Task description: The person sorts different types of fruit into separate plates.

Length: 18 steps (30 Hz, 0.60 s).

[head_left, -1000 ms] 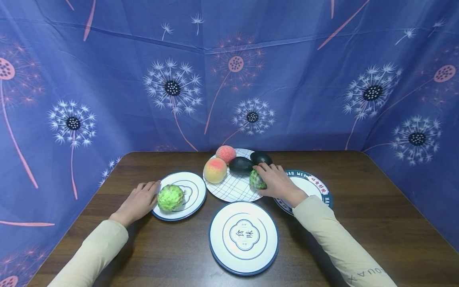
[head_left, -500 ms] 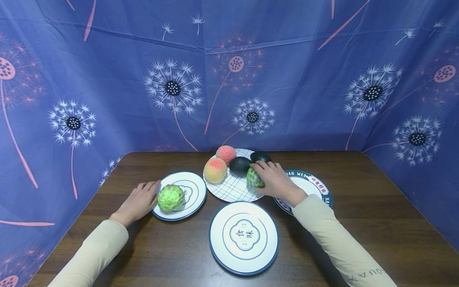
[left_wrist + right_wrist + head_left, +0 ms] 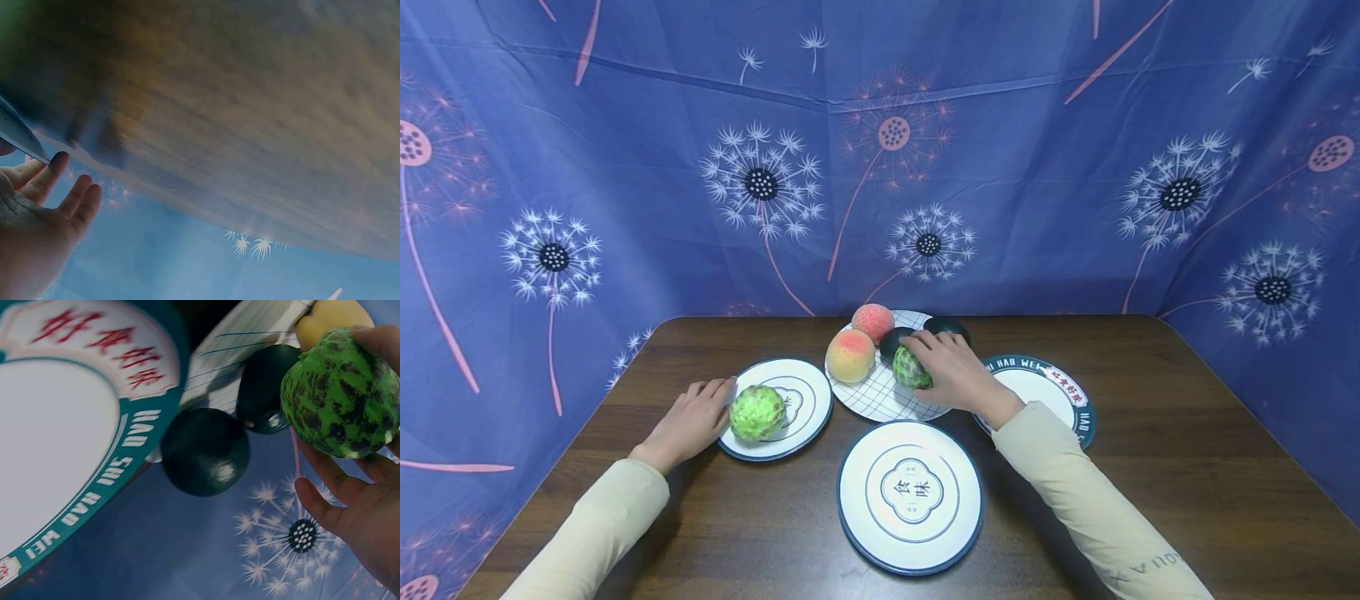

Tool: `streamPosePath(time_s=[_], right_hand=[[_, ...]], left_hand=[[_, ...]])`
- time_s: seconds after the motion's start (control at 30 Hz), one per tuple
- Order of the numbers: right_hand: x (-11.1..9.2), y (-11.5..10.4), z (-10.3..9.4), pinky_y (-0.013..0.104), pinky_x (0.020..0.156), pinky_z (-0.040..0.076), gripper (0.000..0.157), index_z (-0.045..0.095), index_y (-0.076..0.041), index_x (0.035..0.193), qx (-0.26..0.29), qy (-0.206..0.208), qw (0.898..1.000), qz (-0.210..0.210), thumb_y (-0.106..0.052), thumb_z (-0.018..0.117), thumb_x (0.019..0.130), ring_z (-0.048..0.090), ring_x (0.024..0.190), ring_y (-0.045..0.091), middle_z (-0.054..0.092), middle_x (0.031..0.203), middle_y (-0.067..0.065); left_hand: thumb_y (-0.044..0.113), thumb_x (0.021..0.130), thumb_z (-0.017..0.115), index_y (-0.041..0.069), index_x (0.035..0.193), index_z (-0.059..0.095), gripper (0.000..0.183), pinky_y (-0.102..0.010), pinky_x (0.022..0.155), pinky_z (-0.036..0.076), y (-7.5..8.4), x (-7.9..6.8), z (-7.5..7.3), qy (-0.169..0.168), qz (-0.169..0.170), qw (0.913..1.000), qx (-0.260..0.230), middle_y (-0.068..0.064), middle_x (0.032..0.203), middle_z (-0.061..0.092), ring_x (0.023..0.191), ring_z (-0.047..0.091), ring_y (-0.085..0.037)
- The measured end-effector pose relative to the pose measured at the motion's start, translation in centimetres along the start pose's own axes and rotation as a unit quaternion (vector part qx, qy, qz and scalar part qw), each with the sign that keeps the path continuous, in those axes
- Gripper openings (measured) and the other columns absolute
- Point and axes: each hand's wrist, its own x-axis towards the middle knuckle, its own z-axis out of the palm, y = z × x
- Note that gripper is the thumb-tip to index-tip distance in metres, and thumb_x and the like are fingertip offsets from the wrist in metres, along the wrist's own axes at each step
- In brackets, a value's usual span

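Observation:
A green, bumpy custard apple, dark in its grooves, is gripped by my right hand over the checked plate. The right wrist view shows fingers curled about that custard apple. At the left, my left hand touches the rim of a blue-edged white plate, its fingers relaxed. Another custard apple sits on that plate beside the fingertips. In the left wrist view, the left hand has fingertips at the plate's edge; the thumb is mostly cut off.
Two peaches, one yellowish and one pink, share the checked plate with two dark avocados. A stack of white plates stands at the front. To the right lies a green-rimmed plate on the brown table.
My right hand has moved left with the custard apple, across the checked plate toward the yellowish peach, covering more of the near avocado. The left hand has stayed still.

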Motion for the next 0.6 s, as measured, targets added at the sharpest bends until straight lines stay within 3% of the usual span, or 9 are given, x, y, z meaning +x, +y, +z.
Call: streamPosePath(time_s=[0.6], right_hand=[[2.5, -3.3, -0.5, 0.051, 0.099, 0.037, 0.080, 0.041, -0.015, 0.135, 0.008, 0.013, 0.998, -0.057, -0.035, 0.079, 0.067, 0.048, 0.116, 0.030, 0.047, 0.132, 0.006]], left_hand=[[0.019, 0.092, 0.047, -0.003, 0.136, 0.037, 0.050, -0.058, 0.095, 0.036, 0.1, 0.0, 0.0, -0.005, -0.003, 1.0000, 0.000, -0.022, 0.129, 0.047, 0.116, 0.042, -0.045]])
